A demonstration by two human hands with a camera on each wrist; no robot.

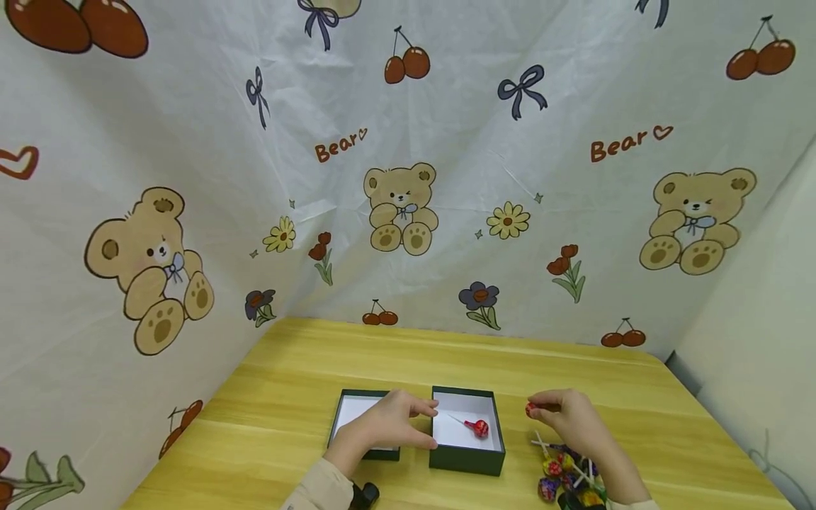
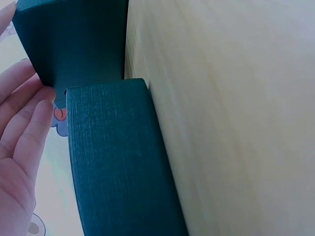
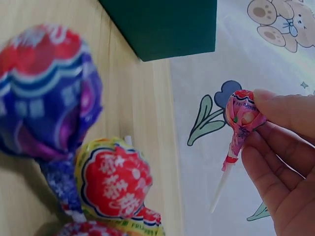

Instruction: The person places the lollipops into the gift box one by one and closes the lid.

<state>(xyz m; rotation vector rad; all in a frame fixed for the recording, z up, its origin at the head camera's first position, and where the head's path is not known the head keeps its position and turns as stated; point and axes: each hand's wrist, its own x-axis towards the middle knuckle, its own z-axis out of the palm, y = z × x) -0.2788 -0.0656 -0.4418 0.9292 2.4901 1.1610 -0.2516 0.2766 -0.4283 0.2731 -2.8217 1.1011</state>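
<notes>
My right hand (image 1: 570, 419) pinches a red-wrapped lollipop (image 3: 242, 115) by its candy head between thumb and fingers, stick pointing down. It hovers right of a dark green box (image 1: 468, 462) with a white inside. Another red lollipop (image 1: 479, 428) lies in that box, its stick toward the left wall. At the box's left side is my left hand (image 1: 398, 423), thumb and fingers spread; its fingertips are right at the box edge in the left wrist view. Under my right forearm, a pile of colourful lollipops (image 1: 550, 487) lies on the table.
A second green, white-lined box or lid (image 1: 357, 405) stands to the left, partly covered by my left hand and wrist. All of this is on a yellow wooden table (image 1: 287, 361). A bear-print cloth (image 1: 465, 269) hangs behind and at the left.
</notes>
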